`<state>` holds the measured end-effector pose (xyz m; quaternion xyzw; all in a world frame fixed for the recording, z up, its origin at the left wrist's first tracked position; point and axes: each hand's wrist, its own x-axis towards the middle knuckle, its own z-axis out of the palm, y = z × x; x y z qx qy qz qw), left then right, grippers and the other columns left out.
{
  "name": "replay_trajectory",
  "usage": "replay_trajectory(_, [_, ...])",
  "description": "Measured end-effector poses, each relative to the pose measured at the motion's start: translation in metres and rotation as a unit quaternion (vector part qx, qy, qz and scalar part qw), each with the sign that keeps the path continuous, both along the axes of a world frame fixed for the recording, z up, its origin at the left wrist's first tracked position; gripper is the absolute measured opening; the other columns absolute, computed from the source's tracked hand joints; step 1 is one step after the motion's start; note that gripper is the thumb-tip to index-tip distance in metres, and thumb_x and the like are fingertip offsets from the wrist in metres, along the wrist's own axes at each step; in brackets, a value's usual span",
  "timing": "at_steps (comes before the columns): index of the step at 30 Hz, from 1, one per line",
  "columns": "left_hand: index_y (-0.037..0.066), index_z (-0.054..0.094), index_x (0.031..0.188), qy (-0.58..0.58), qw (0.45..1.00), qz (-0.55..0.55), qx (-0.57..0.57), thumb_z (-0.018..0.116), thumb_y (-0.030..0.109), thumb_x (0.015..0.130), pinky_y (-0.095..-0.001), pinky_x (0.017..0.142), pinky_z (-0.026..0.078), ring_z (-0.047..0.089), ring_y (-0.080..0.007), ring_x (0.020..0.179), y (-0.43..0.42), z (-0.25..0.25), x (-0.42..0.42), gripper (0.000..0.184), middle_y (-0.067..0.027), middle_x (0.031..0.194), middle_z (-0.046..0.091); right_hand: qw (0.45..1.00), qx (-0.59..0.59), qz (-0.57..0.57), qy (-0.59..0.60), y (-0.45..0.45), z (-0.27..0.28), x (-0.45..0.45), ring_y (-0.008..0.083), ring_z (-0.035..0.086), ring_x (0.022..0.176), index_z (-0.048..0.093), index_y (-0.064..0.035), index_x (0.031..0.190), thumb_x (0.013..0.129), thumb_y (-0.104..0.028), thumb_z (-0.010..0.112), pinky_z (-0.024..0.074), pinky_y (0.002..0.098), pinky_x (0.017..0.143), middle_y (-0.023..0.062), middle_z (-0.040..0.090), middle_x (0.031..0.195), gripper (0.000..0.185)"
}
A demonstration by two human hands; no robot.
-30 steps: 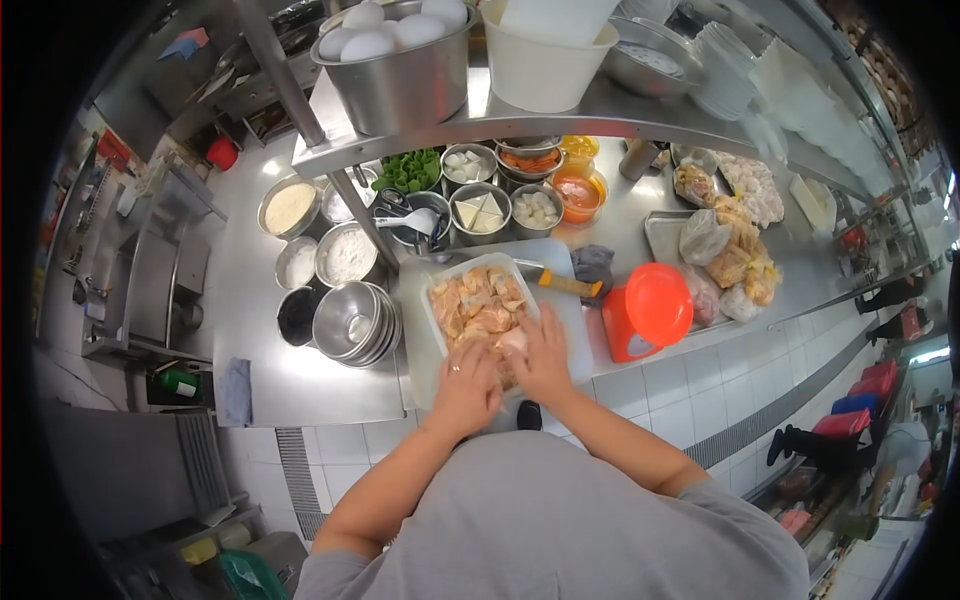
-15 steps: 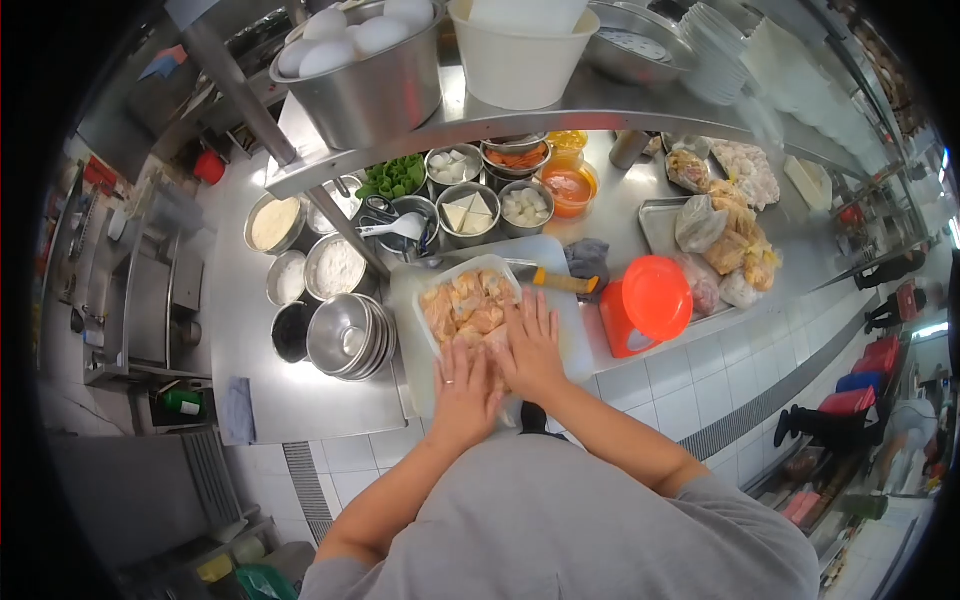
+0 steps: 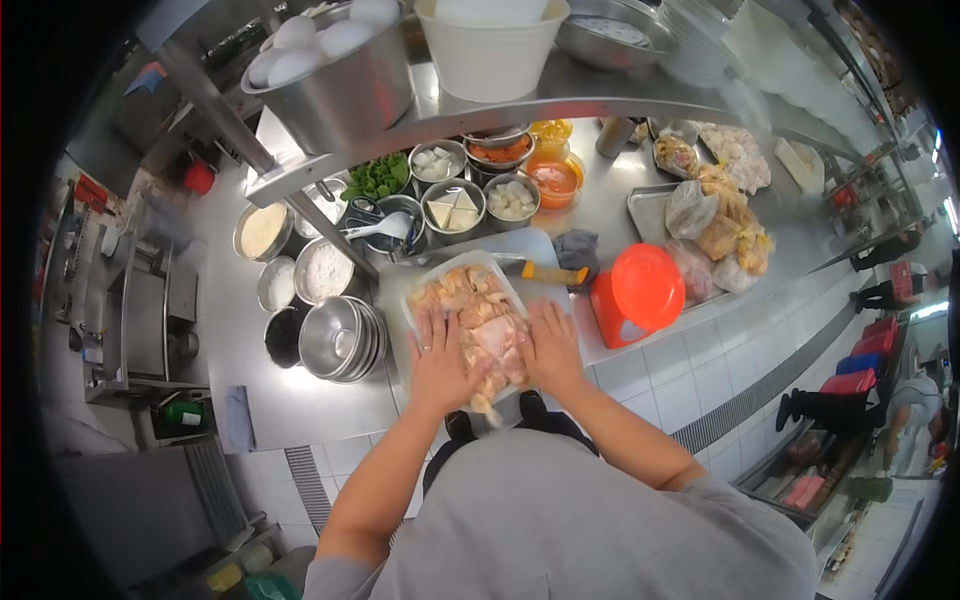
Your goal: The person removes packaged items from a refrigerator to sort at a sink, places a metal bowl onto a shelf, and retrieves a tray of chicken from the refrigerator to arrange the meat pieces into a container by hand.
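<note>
Raw chicken pieces (image 3: pixel 490 335) fill a white rectangular tray (image 3: pixel 408 290) on the cutting board (image 3: pixel 540 246). My left hand (image 3: pixel 442 362) lies with fingers spread over the tray's left side, touching the meat. On the other side, my right hand (image 3: pixel 552 350) has its fingers stretched out along the tray's right edge, against the chicken. Neither hand grasps anything. Behind the tray rests a knife with a yellow handle (image 3: pixel 555 273). One piece of chicken hangs toward the near end of the tray.
An orange scale (image 3: pixel 640 295) stands right of the board, beside a dark cloth (image 3: pixel 577 250). Stacked metal bowls (image 3: pixel 335 340) stand at the left. Ingredient containers line the back beneath a metal shelf (image 3: pixel 480 120). Bagged food (image 3: pixel 730 230) sits on a tray at the right.
My hands have moved apart, the left one leftward and the right one slightly rightward, showing more chicken between them. The camera view has shifted a little.
</note>
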<state>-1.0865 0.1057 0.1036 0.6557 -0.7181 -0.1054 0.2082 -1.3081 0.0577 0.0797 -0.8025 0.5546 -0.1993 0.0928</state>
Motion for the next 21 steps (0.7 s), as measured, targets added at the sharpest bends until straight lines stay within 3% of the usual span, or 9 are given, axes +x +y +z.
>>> replay_trajectory(1, [-0.006, 0.032, 0.157, -0.021, 0.999, -0.004, 0.048, 0.063, 0.055, 0.09, -0.0679, 0.121, 0.011, 0.013, -0.0466, 0.156, -0.003, -0.005, -0.002, 0.095, -0.0285, 0.167, 0.021, 1.0, 0.0, 0.0, -0.002, 0.002, -0.002, -0.004, 0.0439, 0.044, 0.141, 0.038, 0.0017, 0.154, 0.101, -0.038, 0.054, 0.033, 0.0575, 0.116, 0.0311, 0.05, 0.147, 0.068])
replay_trajectory(3, [-0.005, 0.032, 0.157, -0.045, 0.995, -0.005, 0.085, 0.064, 0.057, 0.089, -0.0678, 0.121, 0.011, 0.013, -0.0472, 0.156, -0.014, -0.008, -0.002, 0.098, -0.0289, 0.167, 0.02, 0.954, 0.266, -0.046, -0.129, 0.001, -0.002, -0.013, 0.0457, 0.061, 0.119, 0.046, 0.0027, 0.147, 0.1, -0.034, 0.055, 0.0467, 0.0499, 0.104, 0.0303, 0.063, 0.128, 0.061])
replay_trajectory(7, [-0.003, 0.03, 0.158, -0.065, 0.996, 0.04, 0.037, 0.065, 0.051, 0.092, -0.0622, 0.121, 0.017, 0.015, -0.0452, 0.156, 0.005, -0.005, 0.001, 0.093, -0.0313, 0.164, 0.025, 0.906, 0.29, -0.006, -0.309, -0.014, -0.037, -0.034, 0.0423, 0.068, 0.105, 0.055, 0.0018, 0.139, 0.097, -0.031, 0.057, 0.0531, 0.0441, 0.094, 0.0282, 0.069, 0.115, 0.053])
replay_trajectory(9, [-0.002, 0.032, 0.158, -0.07, 0.992, 0.099, -0.027, 0.066, 0.047, 0.093, -0.0581, 0.121, 0.023, 0.023, -0.0439, 0.155, 0.022, -0.01, -0.006, 0.088, -0.0322, 0.162, 0.031, 0.899, 0.312, 0.027, -0.305, -0.023, -0.045, -0.043, 0.0233, 0.071, 0.081, 0.068, 0.0081, 0.113, 0.09, -0.027, 0.068, 0.0569, 0.0363, 0.075, 0.0206, 0.072, 0.096, 0.042])
replay_trajectory(11, [-0.004, 0.05, 0.143, 0.249, 0.92, 0.299, 0.041, 0.066, 0.034, 0.096, -0.0478, 0.112, 0.041, 0.053, -0.0382, 0.137, 0.038, -0.036, -0.016, 0.063, -0.0301, 0.141, 0.056, 0.895, 0.386, 0.071, -0.214, -0.04, -0.049, -0.052, 0.0224, 0.071, 0.076, 0.07, 0.0082, 0.107, 0.088, -0.024, 0.069, 0.0576, 0.0356, 0.07, 0.0191, 0.072, 0.093, 0.038])
replay_trajectory(15, [-0.003, 0.062, 0.12, 0.376, 0.839, 0.371, 0.133, 0.065, 0.029, 0.098, -0.0398, 0.088, 0.054, 0.07, -0.0301, 0.102, 0.049, -0.076, -0.012, 0.039, -0.0218, 0.106, 0.072, 0.832, 0.518, 0.11, -0.165, -0.06, -0.015, -0.041, 0.0239, 0.073, 0.067, 0.074, 0.0081, 0.091, 0.083, -0.02, 0.069, 0.0604, 0.0352, 0.063, 0.0172, 0.073, 0.084, 0.03])
replay_trajectory(17, [-0.001, 0.063, 0.103, 0.359, 0.859, 0.366, 0.011, 0.066, 0.03, 0.097, -0.0399, 0.074, 0.052, 0.067, -0.0251, 0.081, 0.046, -0.089, -0.01, 0.032, -0.0153, 0.087, 0.07, 0.821, 0.537, 0.129, -0.144, -0.066, -0.028, -0.038, 0.0247, 0.075, 0.074, 0.075, 0.0066, 0.097, 0.083, -0.021, 0.069, 0.062, 0.0358, 0.066, 0.0176, 0.074, 0.088, 0.031])
replay_trajectory(19, [-0.001, 0.063, 0.103, 0.353, 0.86, 0.366, 0.047, 0.067, 0.03, 0.096, -0.0396, 0.074, 0.052, 0.066, -0.0249, 0.079, 0.05, -0.091, -0.004, 0.032, -0.0154, 0.088, 0.071, 0.813, 0.549, 0.156, -0.117, -0.07, -0.027, -0.035, 0.0254, 0.076, 0.08, 0.076, 0.005, 0.103, 0.083, -0.021, 0.07, 0.0636, 0.0364, 0.069, 0.018, 0.075, 0.092, 0.033])
replay_trajectory(21, [0.0, 0.064, 0.103, 0.347, 0.855, 0.378, 0.076, 0.068, 0.03, 0.095, -0.0393, 0.073, 0.052, 0.064, -0.0247, 0.076, 0.074, -0.088, 0.015, 0.032, -0.0156, 0.09, 0.071, 0.762, 0.279, 0.483, -0.33, -0.056, -0.017, -0.03, 0.024, 0.075, 0.101, 0.068, -0.018, 0.136, 0.086, -0.021, 0.068, 0.0643, 0.037, 0.067, 0.0097, 0.076, 0.114, 0.05])
